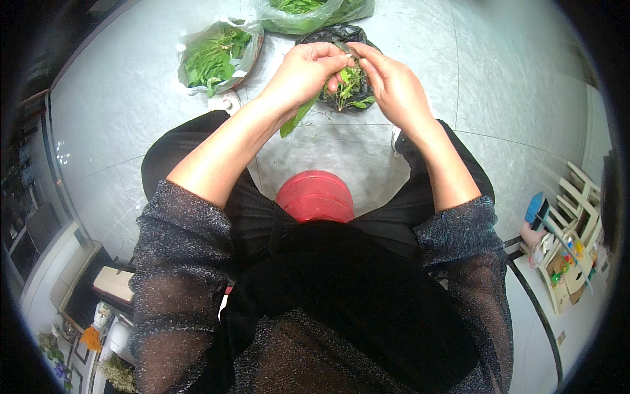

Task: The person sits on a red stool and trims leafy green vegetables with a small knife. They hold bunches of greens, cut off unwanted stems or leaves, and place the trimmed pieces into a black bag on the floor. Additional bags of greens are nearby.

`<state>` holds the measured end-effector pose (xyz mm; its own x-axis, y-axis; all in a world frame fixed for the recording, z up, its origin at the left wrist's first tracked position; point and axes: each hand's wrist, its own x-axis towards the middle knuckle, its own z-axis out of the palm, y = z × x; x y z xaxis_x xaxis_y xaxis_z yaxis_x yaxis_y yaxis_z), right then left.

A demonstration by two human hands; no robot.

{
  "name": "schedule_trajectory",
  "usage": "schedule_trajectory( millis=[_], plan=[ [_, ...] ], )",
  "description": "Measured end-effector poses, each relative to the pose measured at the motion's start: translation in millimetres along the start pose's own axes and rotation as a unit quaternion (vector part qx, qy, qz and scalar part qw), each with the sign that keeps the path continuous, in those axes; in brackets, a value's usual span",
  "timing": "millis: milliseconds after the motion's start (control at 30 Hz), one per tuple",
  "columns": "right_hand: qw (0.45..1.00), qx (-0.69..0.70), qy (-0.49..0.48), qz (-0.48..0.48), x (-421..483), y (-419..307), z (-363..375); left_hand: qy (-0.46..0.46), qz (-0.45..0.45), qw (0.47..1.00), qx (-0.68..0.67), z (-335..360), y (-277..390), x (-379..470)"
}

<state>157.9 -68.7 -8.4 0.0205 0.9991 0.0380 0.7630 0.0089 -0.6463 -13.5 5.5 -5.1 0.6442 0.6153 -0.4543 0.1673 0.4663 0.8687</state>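
Note:
My left hand (322, 61) pinches a leafy green stalk between thumb and fingers, and its long leaf (297, 120) hangs below my palm. Close against it, my right hand (396, 81) has a small grey blade (343, 46), apparently a knife, between forefinger and thumb; the handle is hidden. Both hands are over a black plastic bag (334, 34), which lies open on the floor. Plant trimmings (348, 83) and loose leaves lie in it, partly covered by my hands.
A white plastic bag (253, 64) full of green leaves stands at left. Another clear bag of greens (339, 15) is behind the black one. Between my legs is a red stool (315, 194). Scraps litter the grey tiled floor (330, 147). Cream slatted furniture (578, 197) stands far right.

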Motion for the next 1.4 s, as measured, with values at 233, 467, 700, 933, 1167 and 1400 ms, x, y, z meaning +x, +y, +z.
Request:
schedule_trajectory(
  millis=[233,467,700,933,1167,1400],
  plan=[
    [0.993,0.100,-0.040,0.055,3,1,-12,0.020,0.082,0.994,0.070,-2,-5,3],
    [0.999,0.018,-0.016,-0.048,-1,-10,-5,0.045,0.101,0.988,0.110,-3,-7,3],
    [0.999,-0.011,-0.021,-0.025,-5,-9,-7,0.044,0.106,0.988,0.106,-3,-7,3],
    [0.991,0.110,-0.007,0.079,7,8,-8,-0.013,0.051,0.998,0.038,-1,-4,2],
    [0.993,0.107,-0.040,0.014,-1,-7,-8,0.021,0.075,0.995,0.054,-2,-1,1],
    [0.998,0.049,-0.005,-0.041,-1,-8,-4,0.028,0.075,0.996,0.044,1,0,-1]
  ],
)
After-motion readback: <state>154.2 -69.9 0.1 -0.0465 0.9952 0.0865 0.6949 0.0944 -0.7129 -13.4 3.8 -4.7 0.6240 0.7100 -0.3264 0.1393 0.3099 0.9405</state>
